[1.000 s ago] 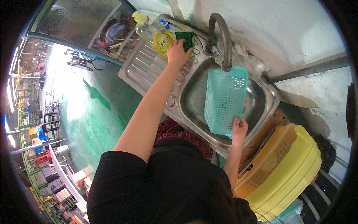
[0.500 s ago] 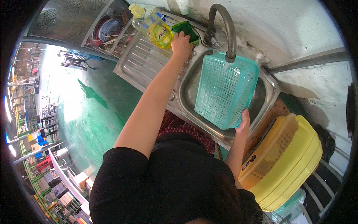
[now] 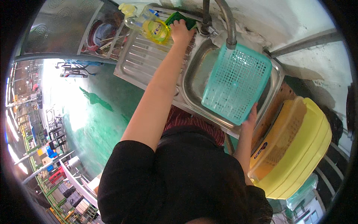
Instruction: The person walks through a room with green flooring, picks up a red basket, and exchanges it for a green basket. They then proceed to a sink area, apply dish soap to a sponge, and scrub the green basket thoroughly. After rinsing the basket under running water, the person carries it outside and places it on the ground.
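Note:
My left hand (image 3: 181, 33) reaches to the back of the steel drainboard, fingers closed over the near side of a green scouring sponge (image 3: 179, 18). Beside it, on the left, stands a clear bottle of yellow dish soap (image 3: 156, 31) with a pale yellow pump top. My right hand (image 3: 251, 116) grips the near right corner of a turquoise perforated plastic basket (image 3: 238, 80); some of its fingers are hidden by the basket. The basket is held tilted over the sink basin (image 3: 194, 80), below the spout of the grey faucet (image 3: 229, 31).
Right of the sink, a yellow tub (image 3: 311, 149) and an orange-tan basket (image 3: 278, 142) lean together. A rack with a red bowl (image 3: 100, 33) and sticks stands beyond the drainboard (image 3: 138, 56). Green floor (image 3: 93, 127) stretches out on the left.
The turquoise basket has turned, showing its broad perforated face more fully and less of its side wall. My right hand still grips it; my left hand stays at the sponge. The view has shifted slightly.

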The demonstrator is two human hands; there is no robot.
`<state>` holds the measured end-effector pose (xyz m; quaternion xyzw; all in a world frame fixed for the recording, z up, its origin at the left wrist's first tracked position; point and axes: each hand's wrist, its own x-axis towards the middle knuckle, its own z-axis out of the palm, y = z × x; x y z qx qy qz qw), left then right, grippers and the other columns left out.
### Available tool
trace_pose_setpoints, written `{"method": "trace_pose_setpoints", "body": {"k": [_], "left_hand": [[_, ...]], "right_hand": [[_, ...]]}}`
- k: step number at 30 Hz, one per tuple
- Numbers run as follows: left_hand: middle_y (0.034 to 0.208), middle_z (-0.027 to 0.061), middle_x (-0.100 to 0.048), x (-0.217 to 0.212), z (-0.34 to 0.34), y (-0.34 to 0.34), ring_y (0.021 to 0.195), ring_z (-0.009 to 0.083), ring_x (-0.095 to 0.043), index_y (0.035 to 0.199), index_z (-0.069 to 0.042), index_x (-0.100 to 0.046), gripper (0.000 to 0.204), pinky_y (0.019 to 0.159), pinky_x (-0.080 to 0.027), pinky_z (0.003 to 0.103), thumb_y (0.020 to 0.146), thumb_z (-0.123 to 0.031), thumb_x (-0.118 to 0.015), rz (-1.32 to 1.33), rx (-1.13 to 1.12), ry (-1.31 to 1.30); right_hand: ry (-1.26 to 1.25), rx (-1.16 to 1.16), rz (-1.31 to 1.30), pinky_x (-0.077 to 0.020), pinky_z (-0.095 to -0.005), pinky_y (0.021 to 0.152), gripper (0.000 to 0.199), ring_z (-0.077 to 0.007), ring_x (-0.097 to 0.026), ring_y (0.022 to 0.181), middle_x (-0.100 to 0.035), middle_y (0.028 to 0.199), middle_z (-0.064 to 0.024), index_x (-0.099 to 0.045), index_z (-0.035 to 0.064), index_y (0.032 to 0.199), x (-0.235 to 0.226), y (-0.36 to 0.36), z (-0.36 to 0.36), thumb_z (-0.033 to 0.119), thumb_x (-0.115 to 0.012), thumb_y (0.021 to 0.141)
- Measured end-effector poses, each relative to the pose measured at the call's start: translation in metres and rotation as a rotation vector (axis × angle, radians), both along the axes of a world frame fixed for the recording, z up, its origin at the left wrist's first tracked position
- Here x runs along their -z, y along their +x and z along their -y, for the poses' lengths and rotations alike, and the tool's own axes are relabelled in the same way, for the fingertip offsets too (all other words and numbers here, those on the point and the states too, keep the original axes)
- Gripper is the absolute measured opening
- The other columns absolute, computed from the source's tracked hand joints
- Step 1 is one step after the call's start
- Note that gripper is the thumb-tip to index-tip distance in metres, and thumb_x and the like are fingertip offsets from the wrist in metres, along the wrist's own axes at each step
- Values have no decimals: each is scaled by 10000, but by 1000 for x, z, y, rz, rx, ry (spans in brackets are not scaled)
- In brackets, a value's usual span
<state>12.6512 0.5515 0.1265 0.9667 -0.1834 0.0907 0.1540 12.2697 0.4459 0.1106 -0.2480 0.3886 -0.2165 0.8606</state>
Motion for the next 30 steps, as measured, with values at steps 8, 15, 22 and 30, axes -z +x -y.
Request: {"method": "trace_pose_setpoints", "body": {"k": [8, 15, 22, 30], "left_hand": [[1044, 143, -490, 16, -22, -79, 1010, 257, -436, 1076, -13, -459, 498, 856, -358, 335, 752, -377, -561, -374, 105, -743], [1140, 130, -450, 38, -29, -161, 1050, 193, -414, 1166, 21, -399, 594, 907, -303, 293, 825, -466, -424, -1234, 187, -1069], [964, 108, -555, 29, 23, -142, 845, 158, -516, 1042, 42, -510, 519, 769, -396, 278, 812, -422, -468, -1336, 101, -1146], [760, 46, -586, 26, 12, -153, 669, 93, -512, 841, 32, -591, 398, 638, -406, 226, 800, -360, -530, -1152, 80, -1198]], "right_hand": [[33, -238, 205, -386, -402, 857, 574, -261, -451, 1052, -462, 1165, -104, -381, 44, 1201, 78, 31, 30, 438, -480, 796], [38, -98, -8, -411, -403, 841, 674, -254, -485, 1016, -470, 1158, -106, -372, 44, 1202, 57, 31, 31, 521, -494, 743], [-119, -181, -59, -383, -377, 857, 567, -245, -464, 1034, -440, 1186, -104, -327, 39, 1233, 56, 4, 32, 426, -425, 831], [-322, -94, -143, -392, -332, 825, 424, -194, -485, 991, -477, 1130, -72, -364, 24, 1205, 53, 31, 32, 290, -366, 875]]}}
